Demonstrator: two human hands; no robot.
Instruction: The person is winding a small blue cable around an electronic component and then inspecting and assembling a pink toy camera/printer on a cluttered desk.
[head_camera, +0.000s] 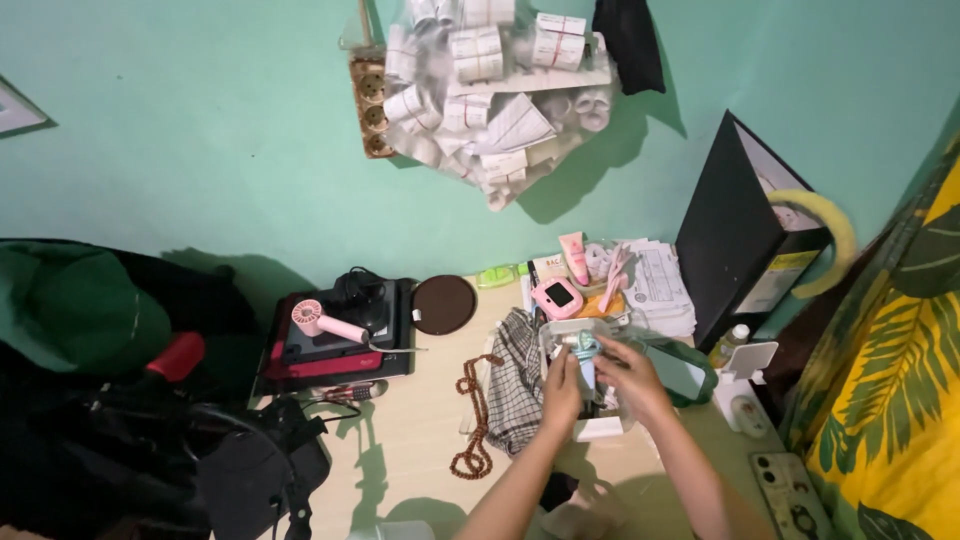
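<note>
Both hands, left hand and right hand, pinch a small teal bottle over the clear box (fingers closed around it), and a slip could drop it among the clutter.

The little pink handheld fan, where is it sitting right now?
In the head view, the pink handheld fan lies left of the hands, on a dark flat case near the green wall, with the round brown disc just to its right.

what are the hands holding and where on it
Both the left hand and the right hand grip a small teal-and-white object by its sides, over a clear container; its kind is unclear.
</note>
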